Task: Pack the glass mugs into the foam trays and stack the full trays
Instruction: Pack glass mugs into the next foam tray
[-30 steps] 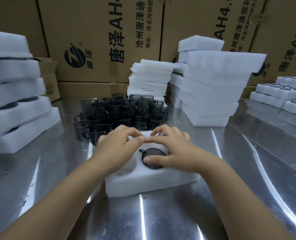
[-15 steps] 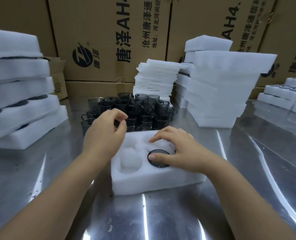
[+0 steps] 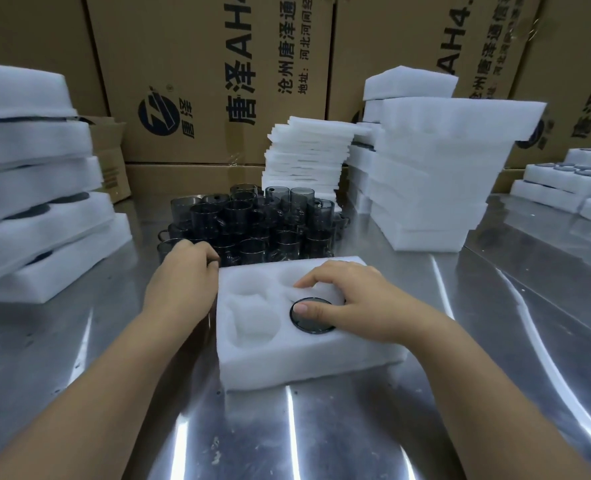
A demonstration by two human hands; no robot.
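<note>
A white foam tray (image 3: 307, 358) lies on the steel table in front of me. One dark glass mug (image 3: 313, 318) sits upside down in its near right pocket. My right hand (image 3: 352, 299) rests on the tray with the thumb pressed on that mug's base. The two left pockets are bare foam. Behind the tray stands a cluster of several dark glass mugs (image 3: 252, 223). My left hand (image 3: 183, 278) is at the cluster's near left corner, fingers curled around a mug that the hand mostly hides.
Filled foam trays (image 3: 37, 202) are stacked at the left. Thin foam sheets (image 3: 307, 157) and a tall stack of foam trays (image 3: 432, 181) stand behind and to the right. More filled trays (image 3: 564, 188) lie far right. Cardboard boxes (image 3: 217, 81) wall the back.
My left hand has left the tray and reached back and left to the mug cluster, closing on a mug. My right hand has stayed on the seated mug.
</note>
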